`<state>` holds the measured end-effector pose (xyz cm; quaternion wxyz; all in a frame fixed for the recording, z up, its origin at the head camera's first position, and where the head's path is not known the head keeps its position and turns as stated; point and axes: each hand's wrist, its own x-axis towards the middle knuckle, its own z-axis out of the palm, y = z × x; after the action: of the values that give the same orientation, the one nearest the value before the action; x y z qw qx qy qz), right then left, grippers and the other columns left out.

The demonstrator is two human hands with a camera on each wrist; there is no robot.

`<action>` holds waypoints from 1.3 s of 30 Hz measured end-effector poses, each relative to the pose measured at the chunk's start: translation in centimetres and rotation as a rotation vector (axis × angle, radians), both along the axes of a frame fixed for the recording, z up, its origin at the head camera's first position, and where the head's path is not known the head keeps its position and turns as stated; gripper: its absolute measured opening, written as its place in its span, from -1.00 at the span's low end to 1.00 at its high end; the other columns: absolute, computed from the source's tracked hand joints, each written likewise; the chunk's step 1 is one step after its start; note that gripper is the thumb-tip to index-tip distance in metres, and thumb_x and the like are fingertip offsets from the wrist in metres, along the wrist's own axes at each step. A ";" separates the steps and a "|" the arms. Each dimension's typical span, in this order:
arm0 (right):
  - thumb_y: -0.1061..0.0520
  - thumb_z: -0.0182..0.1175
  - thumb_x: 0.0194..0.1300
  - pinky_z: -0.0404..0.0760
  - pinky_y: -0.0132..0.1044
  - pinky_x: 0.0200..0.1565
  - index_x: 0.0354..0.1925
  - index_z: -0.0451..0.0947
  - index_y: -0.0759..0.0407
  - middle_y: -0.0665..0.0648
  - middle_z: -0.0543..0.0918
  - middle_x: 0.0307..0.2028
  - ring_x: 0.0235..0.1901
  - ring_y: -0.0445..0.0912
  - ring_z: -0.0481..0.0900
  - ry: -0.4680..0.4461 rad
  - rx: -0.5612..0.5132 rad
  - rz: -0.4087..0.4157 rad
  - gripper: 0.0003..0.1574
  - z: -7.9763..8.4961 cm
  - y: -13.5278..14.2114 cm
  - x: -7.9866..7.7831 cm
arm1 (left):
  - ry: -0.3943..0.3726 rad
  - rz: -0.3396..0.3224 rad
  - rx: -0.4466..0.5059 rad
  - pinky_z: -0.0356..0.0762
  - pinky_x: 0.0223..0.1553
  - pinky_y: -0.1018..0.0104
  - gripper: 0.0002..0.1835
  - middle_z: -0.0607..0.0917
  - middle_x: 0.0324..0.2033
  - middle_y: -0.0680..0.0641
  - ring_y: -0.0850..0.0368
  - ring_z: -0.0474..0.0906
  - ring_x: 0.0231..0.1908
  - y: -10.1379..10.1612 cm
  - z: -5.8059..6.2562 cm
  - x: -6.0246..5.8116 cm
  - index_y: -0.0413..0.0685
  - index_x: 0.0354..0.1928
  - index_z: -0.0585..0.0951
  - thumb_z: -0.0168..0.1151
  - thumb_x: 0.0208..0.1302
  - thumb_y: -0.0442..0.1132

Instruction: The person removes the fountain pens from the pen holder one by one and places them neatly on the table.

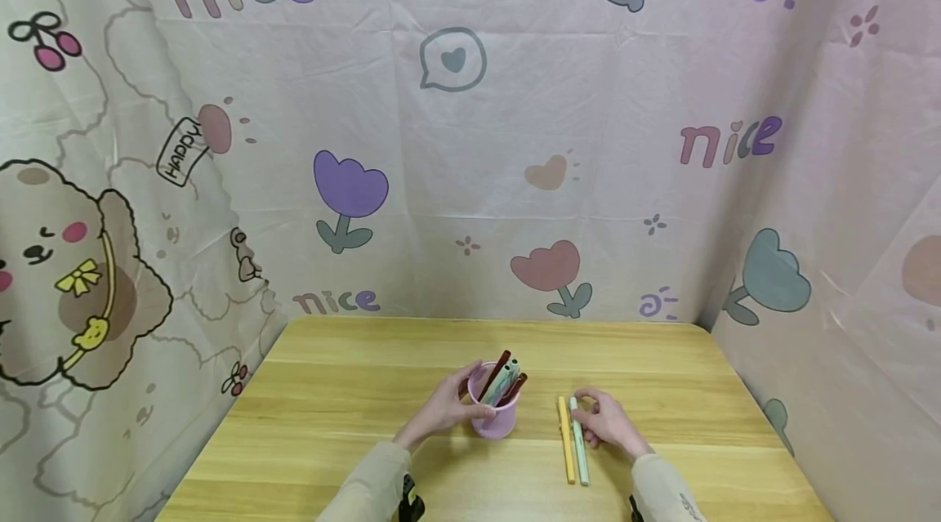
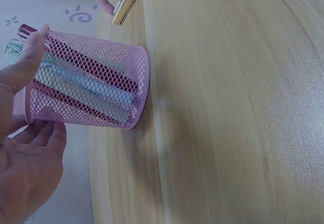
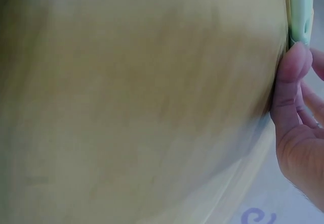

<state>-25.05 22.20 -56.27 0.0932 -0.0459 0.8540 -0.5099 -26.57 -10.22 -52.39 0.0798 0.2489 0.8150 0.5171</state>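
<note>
A pink mesh pen cup (image 1: 494, 426) stands upright on the wooden table, with dark red pens (image 2: 76, 59) and pale green and bluish pens (image 2: 96, 86) leaning inside. My left hand (image 1: 443, 408) grips the cup near its rim, thumb on the near side and fingers round the far side. To the right, a yellow pen (image 1: 566, 444) and a light green pen (image 1: 581, 457) lie side by side. My right hand (image 1: 606, 422) pinches the far end of the light green pen; in the right wrist view its thumb (image 3: 295, 64) presses against that pen.
The wooden table (image 1: 331, 391) reaches back to a printed cloth curtain (image 1: 456, 146), which also hangs along the left and right sides. A dark wrist device (image 1: 410, 500) shows at the left sleeve.
</note>
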 end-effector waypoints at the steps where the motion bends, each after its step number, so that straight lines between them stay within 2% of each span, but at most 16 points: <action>1: 0.24 0.19 0.40 0.58 -0.37 -0.66 0.30 0.33 0.48 0.12 0.50 -0.56 -0.68 -0.17 0.46 0.008 0.005 -0.005 -0.41 0.0 0.0 0.0 | 0.001 0.000 -0.001 0.36 0.42 -0.23 0.04 0.33 0.42 -0.46 -0.39 0.37 0.38 0.0 0.0 0.0 -0.47 0.50 0.09 0.51 0.15 -0.20; 6: 0.23 0.18 0.41 0.56 -0.37 -0.68 0.29 0.37 0.46 0.14 0.53 -0.54 -0.68 -0.16 0.46 0.065 0.055 -0.038 -0.43 0.1 -0.4 0.2 | -0.001 -0.002 -0.004 0.36 0.43 -0.22 0.03 0.33 0.42 -0.45 -0.39 0.36 0.38 0.0 0.0 -0.1 -0.48 0.50 0.08 0.50 0.16 -0.20; 12: 0.21 0.21 0.38 0.45 -0.44 -0.48 0.09 0.57 0.33 0.08 0.56 -0.44 -0.49 -0.21 0.44 0.198 0.148 -0.146 -0.65 0.8 -1.4 0.3 | -0.002 -0.012 0.006 0.35 0.43 -0.22 0.03 0.33 0.42 -0.46 -0.40 0.35 0.39 0.0 0.1 0.0 -0.50 0.49 0.07 0.49 0.16 -0.22; 17: 0.25 0.25 0.34 0.45 -0.49 -0.41 -0.07 0.63 0.27 0.06 0.56 -0.39 -0.44 -0.27 0.40 0.290 0.099 -0.199 -0.80 1.7 -2.7 0.2 | -0.010 -0.012 0.008 0.34 0.43 -0.24 0.04 0.32 0.42 -0.46 -0.40 0.33 0.40 0.0 0.1 0.0 -0.49 0.50 0.07 0.49 0.17 -0.19; 23: 0.24 0.33 0.28 0.53 -0.51 -0.37 -0.10 0.66 0.25 0.06 0.61 -0.34 -0.40 -0.31 0.45 0.444 -0.019 -0.173 -0.80 2.7 -4.4 0.3 | -0.013 -0.003 0.011 0.31 0.44 -0.25 0.06 0.29 0.44 -0.46 -0.42 0.30 0.41 -0.1 -0.1 -0.1 -0.46 0.50 0.08 0.51 0.15 -0.16; 28: 0.17 0.34 0.30 0.61 -0.48 -0.27 0.01 0.64 0.27 0.08 0.63 -0.27 -0.32 -0.30 0.50 0.423 -0.098 -0.109 -0.67 3.5 -5.8 0.3 | -0.013 -0.008 0.023 0.30 0.45 -0.24 0.05 0.28 0.44 -0.46 -0.42 0.29 0.42 -0.2 -0.1 -0.1 -0.47 0.50 0.08 0.50 0.16 -0.17; 32: 0.15 0.35 0.29 0.65 -0.45 -0.23 0.05 0.62 0.30 0.09 0.64 -0.24 -0.30 -0.29 0.52 0.409 -0.120 -0.071 -0.60 3.9 -6.8 0.3 | -0.015 -0.015 0.038 0.30 0.45 -0.25 0.04 0.29 0.44 -0.46 -0.41 0.29 0.42 -0.2 -0.1 -0.1 -0.47 0.50 0.07 0.50 0.16 -0.19; 39: 0.10 0.43 0.21 0.63 -0.46 -0.28 0.00 0.65 0.24 0.06 0.64 -0.27 -0.36 -0.31 0.51 0.392 -0.093 -0.087 -0.58 4.2 -8.4 -0.1 | -0.012 -0.009 0.014 0.33 0.43 -0.26 0.04 0.33 0.42 -0.46 -0.40 0.33 0.40 -0.1 0.0 -0.2 -0.47 0.50 0.07 0.50 0.17 -0.19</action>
<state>-25.13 13.85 -52.07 -0.0994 -0.1116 0.8324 -0.5336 -26.72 -10.34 -52.42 0.0850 0.2499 0.8097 0.5241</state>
